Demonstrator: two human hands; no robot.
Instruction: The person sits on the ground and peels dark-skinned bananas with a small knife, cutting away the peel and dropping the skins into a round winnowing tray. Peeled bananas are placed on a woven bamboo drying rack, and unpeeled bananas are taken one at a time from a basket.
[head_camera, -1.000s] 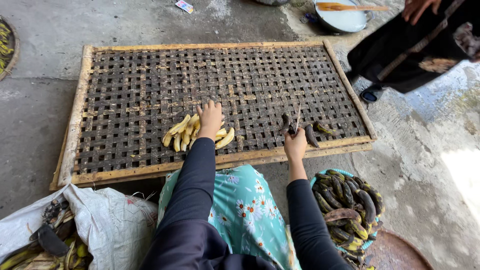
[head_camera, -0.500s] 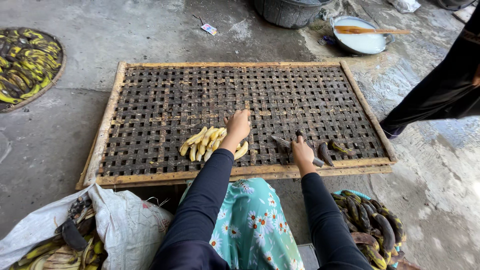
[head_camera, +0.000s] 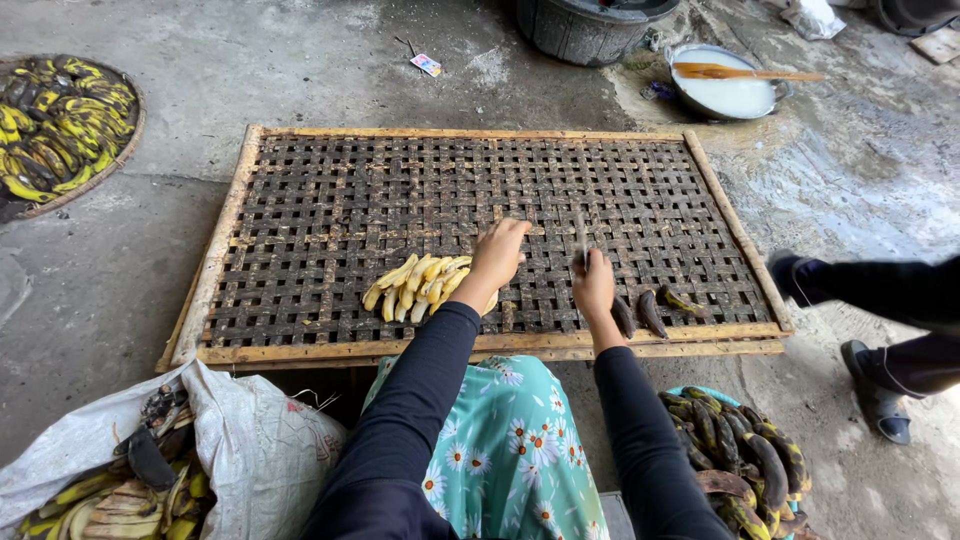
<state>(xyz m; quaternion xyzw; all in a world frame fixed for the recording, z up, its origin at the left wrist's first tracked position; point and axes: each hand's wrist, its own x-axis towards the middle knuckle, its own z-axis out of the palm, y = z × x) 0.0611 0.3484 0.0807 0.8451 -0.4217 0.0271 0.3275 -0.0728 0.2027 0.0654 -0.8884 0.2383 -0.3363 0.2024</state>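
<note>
The left hand (head_camera: 497, 255) rests, fingers curled, on soft peeled bananas (head_camera: 418, 286) — bruisable, best lifted mid-length. At three o'clock, the right hand (head_camera: 594, 285) grips a thin knife (head_camera: 582, 238).

Pale yellow peeled bananas (head_camera: 420, 285) beside left hand (head_camera: 497, 255); dark brown woven tray (head_camera: 300, 215); teal, white-flowered skirt (head_camera: 500, 460) beneath black sleeves (head_camera: 420, 400).

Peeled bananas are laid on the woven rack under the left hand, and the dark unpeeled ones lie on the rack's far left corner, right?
Not quite. The head view shows the dark bananas at the rack's near right edge, beside the right hand. The peeled bananas do lie by the left hand.
</note>
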